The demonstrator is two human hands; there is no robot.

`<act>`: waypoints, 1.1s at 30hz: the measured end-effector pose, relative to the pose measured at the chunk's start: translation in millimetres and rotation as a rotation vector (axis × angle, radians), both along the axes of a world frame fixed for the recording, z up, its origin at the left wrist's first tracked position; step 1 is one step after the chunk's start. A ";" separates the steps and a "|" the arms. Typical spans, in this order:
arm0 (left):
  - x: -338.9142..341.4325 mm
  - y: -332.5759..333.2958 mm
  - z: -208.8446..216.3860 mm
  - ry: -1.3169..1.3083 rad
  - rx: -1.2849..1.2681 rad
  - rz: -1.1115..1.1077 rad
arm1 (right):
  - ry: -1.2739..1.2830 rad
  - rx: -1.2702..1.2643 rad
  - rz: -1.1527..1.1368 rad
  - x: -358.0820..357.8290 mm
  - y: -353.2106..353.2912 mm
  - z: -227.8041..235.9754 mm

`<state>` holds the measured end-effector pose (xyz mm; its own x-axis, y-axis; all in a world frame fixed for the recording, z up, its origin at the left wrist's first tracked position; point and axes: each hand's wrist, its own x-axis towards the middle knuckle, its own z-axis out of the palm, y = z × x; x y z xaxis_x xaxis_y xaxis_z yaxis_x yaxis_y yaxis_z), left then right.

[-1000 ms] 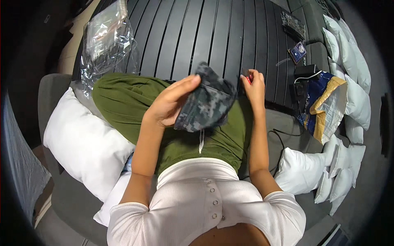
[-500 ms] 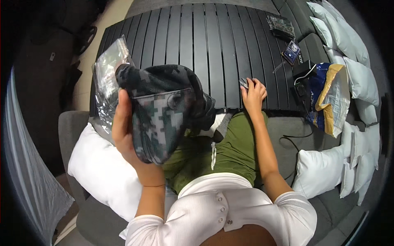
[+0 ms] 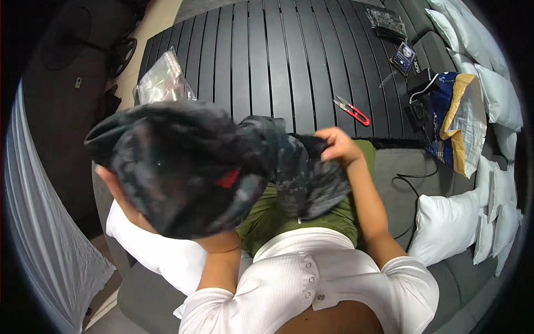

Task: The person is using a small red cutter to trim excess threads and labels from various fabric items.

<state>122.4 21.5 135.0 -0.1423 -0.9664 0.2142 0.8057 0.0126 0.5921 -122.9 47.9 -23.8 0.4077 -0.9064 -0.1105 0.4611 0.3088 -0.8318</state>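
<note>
A dark digital-camouflage cloth piece (image 3: 183,167), cap-like in shape with a small red patch, is raised in front of me, blurred by motion. Under its left side is my left hand (image 3: 123,197), closed on it, with most of the fingers hidden behind the fabric. A longer dark part (image 3: 311,183) of the same cloth hangs over my lap. My right hand (image 3: 339,147) pinches the upper edge of that part between thumb and fingers. Just beyond it on the slatted table lie red-handled thread snips (image 3: 352,110), blades toward the far left.
On the black slatted table (image 3: 272,67) sit a clear plastic bag (image 3: 164,78), folded camouflage packs (image 3: 386,23) and a phone-like device (image 3: 403,57). A blue and yellow sack (image 3: 459,122) stands at the right beside a black box and cable. White pillows (image 3: 448,228) line the grey sofa.
My right hand has left the snips on the table and come back to grip the cloth. The camouflage piece has turned in my left hand and shifted left, and its red patch now shows.
</note>
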 end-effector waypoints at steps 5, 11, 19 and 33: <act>79.9 -32.1 -16.0 -0.067 0.043 0.286 | -0.654 0.197 -0.300 -23.6 -23.4 -38.6; 70.8 -24.8 -16.4 -0.099 0.355 0.293 | -0.800 0.282 -0.281 -26.8 -17.2 -47.9; 99.8 -29.8 -40.8 -0.234 0.080 0.340 | 0.017 0.286 -0.454 -26.0 -15.3 -44.0; 150.7 -35.4 -66.8 -0.429 0.414 0.544 | 1.176 -0.079 -0.753 -55.5 -11.7 10.9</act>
<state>273.1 -13.9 68.2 0.3827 -0.9127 -0.1431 0.4510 0.0494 0.8911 -178.3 36.2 -12.8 -0.4682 -0.8835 0.0175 -0.4784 0.2368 -0.8456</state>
